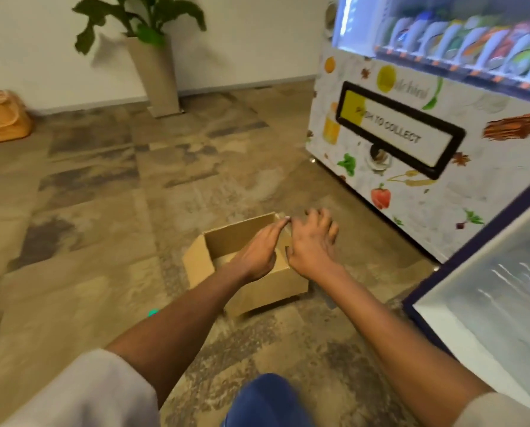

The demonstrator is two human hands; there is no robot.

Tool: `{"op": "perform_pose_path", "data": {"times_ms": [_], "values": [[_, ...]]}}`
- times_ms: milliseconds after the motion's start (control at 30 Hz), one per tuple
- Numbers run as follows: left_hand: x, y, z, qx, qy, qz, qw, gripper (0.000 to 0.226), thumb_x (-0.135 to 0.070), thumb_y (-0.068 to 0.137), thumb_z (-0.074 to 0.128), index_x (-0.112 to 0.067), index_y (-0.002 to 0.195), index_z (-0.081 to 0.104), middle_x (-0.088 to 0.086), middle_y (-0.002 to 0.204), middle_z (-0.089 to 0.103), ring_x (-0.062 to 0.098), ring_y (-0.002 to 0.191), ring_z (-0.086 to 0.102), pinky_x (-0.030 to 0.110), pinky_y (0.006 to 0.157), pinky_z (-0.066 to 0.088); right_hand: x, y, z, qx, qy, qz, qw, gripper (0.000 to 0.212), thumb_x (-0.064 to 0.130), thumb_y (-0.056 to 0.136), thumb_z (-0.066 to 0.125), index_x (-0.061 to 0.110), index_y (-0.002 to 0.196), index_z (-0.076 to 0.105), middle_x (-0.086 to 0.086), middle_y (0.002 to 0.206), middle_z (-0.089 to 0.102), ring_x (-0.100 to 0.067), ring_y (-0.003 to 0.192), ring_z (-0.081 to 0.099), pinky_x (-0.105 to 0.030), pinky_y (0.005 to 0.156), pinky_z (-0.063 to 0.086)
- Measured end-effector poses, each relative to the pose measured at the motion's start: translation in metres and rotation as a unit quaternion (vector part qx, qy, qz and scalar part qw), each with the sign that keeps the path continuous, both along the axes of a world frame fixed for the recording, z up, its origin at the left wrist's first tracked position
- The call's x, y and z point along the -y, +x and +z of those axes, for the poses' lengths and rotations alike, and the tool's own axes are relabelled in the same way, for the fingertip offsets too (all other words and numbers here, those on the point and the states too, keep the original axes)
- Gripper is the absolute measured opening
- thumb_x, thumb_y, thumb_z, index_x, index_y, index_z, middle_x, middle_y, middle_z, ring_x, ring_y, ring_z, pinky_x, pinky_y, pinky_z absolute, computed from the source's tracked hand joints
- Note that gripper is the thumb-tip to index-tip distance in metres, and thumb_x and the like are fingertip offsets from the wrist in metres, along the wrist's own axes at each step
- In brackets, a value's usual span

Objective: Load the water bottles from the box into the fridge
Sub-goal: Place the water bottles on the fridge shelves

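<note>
Both open, empty hands, left hand (259,254) and right hand (311,245), reach over the cardboard box (257,291), where no bottle shows; each should close squarely round a bottle before lifting.

We see the box (245,266) on the floor, plain brown cardboard, top open, turned at an angle to us. What we can see of its inside shows only bare cardboard. The fridge (488,303) stands at right, dark blue frame, white inside, its door open toward us.
</note>
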State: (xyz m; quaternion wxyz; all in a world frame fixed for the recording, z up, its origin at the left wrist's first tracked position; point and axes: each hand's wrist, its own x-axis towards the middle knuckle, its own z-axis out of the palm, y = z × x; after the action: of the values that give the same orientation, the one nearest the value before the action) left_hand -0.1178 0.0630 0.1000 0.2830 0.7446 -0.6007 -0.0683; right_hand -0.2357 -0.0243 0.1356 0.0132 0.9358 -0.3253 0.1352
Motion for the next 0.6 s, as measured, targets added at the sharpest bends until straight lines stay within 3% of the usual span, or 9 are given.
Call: {"op": "perform_pose_path", "data": {"times_ms": [200, 367, 533, 600], "values": [[-0.075, 0.065, -0.069, -0.033, 0.072, 0.09, 0.993, 0.085, 0.015, 0.078, 0.046, -0.013, 0.152, 0.014, 0.015, 0.153, 0.028, 0.029, 0.139, 0.031, 0.039, 0.114, 0.029, -0.056, 0.075, -0.055, -0.059, 0.072, 0.101, 0.991, 0.061, 0.03, 0.08, 0.063, 0.019, 0.135, 0.04, -0.019, 0.143, 0.028, -0.041, 0.135, 0.014, -0.048, 0.103, 0.024], [-0.129, 0.1, -0.11, -0.047, 0.137, 0.167, 0.975, 0.085, 0.02, 0.078, 0.04, -0.016, 0.151, 0.016, 0.015, 0.152, 0.028, 0.032, 0.136, 0.034, 0.038, 0.106, 0.034, -0.096, 0.127, -0.097, -0.11, 0.115, 0.168, 0.973, 0.059, 0.025, 0.081, 0.061, 0.017, 0.135, 0.039, -0.017, 0.137, 0.031, -0.039, 0.13, 0.019, -0.047, 0.103, 0.024], [-0.18, 0.12, -0.138, 0.027, 0.269, 0.276, 0.922, 0.086, 0.002, 0.08, 0.054, -0.02, 0.151, 0.012, 0.013, 0.149, 0.031, 0.037, 0.129, 0.037, 0.044, 0.093, 0.045, -0.136, 0.165, -0.134, -0.151, 0.129, 0.249, 0.948, 0.056, 0.02, 0.081, 0.058, 0.017, 0.134, 0.041, -0.017, 0.125, 0.044, -0.036, 0.113, 0.039, -0.046, 0.09, 0.033], [-0.197, 0.126, -0.151, 0.015, 0.307, 0.306, 0.901, 0.084, -0.004, 0.081, 0.059, -0.017, 0.15, 0.012, 0.015, 0.145, 0.034, 0.039, 0.125, 0.04, 0.047, 0.089, 0.048, -0.152, 0.178, -0.147, -0.171, 0.139, 0.281, 0.934, 0.057, 0.021, 0.082, 0.058, 0.017, 0.136, 0.039, -0.017, 0.122, 0.046, -0.037, 0.11, 0.044, -0.046, 0.089, 0.034]]}}
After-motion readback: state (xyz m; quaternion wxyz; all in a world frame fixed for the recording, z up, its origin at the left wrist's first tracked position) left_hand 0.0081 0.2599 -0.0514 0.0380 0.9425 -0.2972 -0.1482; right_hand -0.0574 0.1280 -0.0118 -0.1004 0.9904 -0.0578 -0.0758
